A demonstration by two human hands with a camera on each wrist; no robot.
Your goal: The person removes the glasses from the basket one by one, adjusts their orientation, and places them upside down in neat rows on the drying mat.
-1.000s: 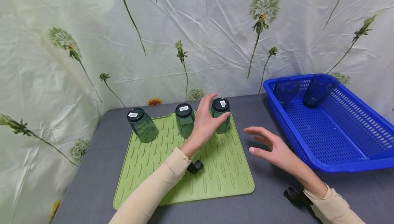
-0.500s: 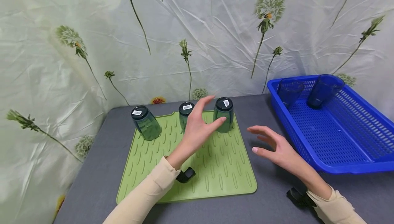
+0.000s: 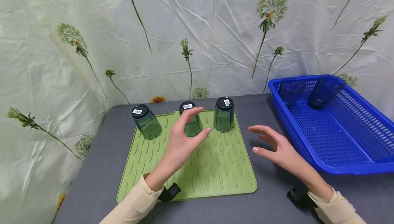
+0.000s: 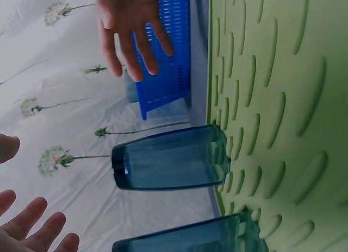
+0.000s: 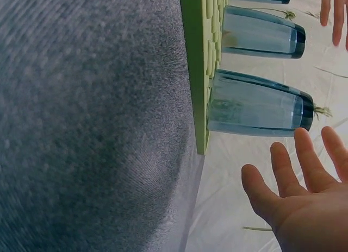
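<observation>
Three bluish-green drinking glasses stand upside down along the back of a green ribbed drying mat [image 3: 215,169]: a left glass [image 3: 147,123], a middle glass [image 3: 194,125] and a right glass [image 3: 224,116]. My left hand [image 3: 181,145] hovers over the mat with fingers spread and nothing in it, partly covering the middle glass in the head view. Right of the mat, my right hand [image 3: 278,148] hangs above the table, fingers loosely bent and holding nothing. In the right wrist view its fingertips [image 5: 278,154] overlap the space beside the right glass [image 5: 261,105].
A blue slotted plastic basket [image 3: 307,148] stands at the right, close to my right hand. Two more glasses lean inside its far end, one glass [image 3: 290,92] by the left wall and another glass [image 3: 325,92] beside it. A flower-printed curtain [image 3: 227,46] hangs behind the grey table [image 3: 92,183].
My left hand has drawn back from beside the right glass, moving left and toward me. The glasses stay in place, and my right hand keeps its pose. The head view has shifted slightly.
</observation>
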